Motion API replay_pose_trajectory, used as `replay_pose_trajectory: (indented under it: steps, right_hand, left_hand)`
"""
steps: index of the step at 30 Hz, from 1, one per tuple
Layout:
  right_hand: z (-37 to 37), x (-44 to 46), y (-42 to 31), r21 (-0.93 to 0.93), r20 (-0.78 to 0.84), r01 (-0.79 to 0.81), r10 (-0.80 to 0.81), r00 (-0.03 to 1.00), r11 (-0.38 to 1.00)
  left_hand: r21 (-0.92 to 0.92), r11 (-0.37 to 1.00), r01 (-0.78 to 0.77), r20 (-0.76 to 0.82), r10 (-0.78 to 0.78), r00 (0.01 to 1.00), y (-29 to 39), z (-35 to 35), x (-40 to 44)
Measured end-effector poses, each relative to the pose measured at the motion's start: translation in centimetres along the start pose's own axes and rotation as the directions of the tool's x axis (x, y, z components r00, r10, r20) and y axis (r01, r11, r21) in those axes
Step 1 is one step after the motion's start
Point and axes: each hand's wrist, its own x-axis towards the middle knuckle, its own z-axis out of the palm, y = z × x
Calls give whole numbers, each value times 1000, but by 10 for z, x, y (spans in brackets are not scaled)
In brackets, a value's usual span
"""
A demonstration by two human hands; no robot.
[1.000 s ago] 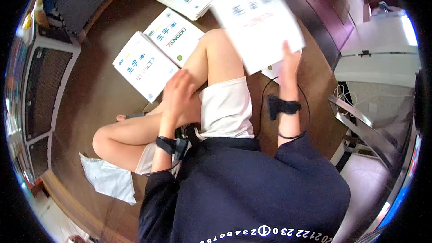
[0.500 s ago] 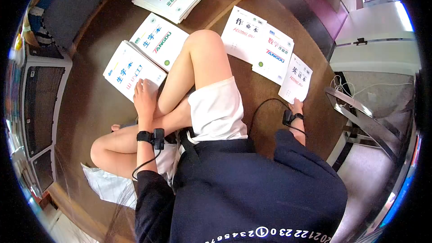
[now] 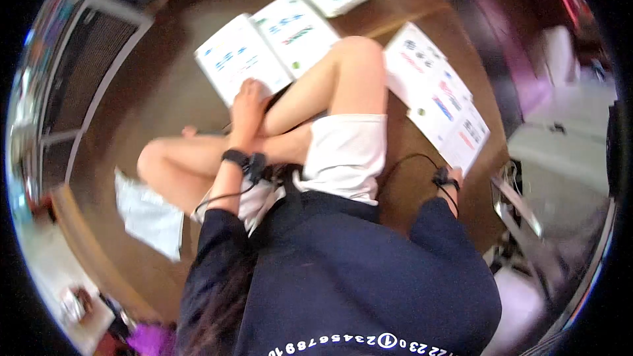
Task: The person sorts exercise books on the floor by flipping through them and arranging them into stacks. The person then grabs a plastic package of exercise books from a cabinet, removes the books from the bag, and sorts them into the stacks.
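My left hand (image 3: 249,102) lies on the near edge of a white exercise book (image 3: 234,46) with blue print, its fingers stretched over the cover. Beside that book is another exercise book (image 3: 306,33), printed in blue, green and red. With the fingers of my right hand (image 3: 455,174) I grip the near end of a white exercise book with black and red print (image 3: 473,133). It lies against, perhaps overlapping, the math exercise book (image 3: 432,113). Farther along the same row is a black-titled exercise book (image 3: 405,56). Motion blurs the print.
A thick stack of exercise books (image 3: 330,3) sits at the far side of the brown surface (image 3: 158,92). My crossed legs (image 3: 310,89) fill the middle. A silvery white packet (image 3: 151,221) lies at left. Metal furniture legs (image 3: 521,207) stand at right.
My right hand has brought its exercise book leftward, up to the math exercise book, closing the gap. My left hand stays on its book. The whole view has turned and blurred.
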Motion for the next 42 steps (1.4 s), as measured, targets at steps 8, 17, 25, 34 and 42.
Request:
replay_pose_trajectory:
  steps: [8,17,25,34,42]
  right_hand:
    - [-59,-23,-108,680,-430,118,262,864,724]
    - [-161,-204,-350,651,-605,753,-534,591,96]
    - [-114,-339,-464,395,-304,915,-952,46,-82]
    - [-116,-344,-496,33,138,997,-989,62,67]
    - [-82,-328,-544,285,296,897,-922,251,336]
  left_hand:
    - [57,998,-29,-26,30,999,-12,21,-3]
    - [41,999,33,-54,-30,998,-7,16,-2]
    - [142,990,13,-48,-7,999,-11,17,-3]
    - [-54,998,33,-100,-38,994,-23,12,0]
    - [0,995,97,-67,-97,993,-13,13,1]
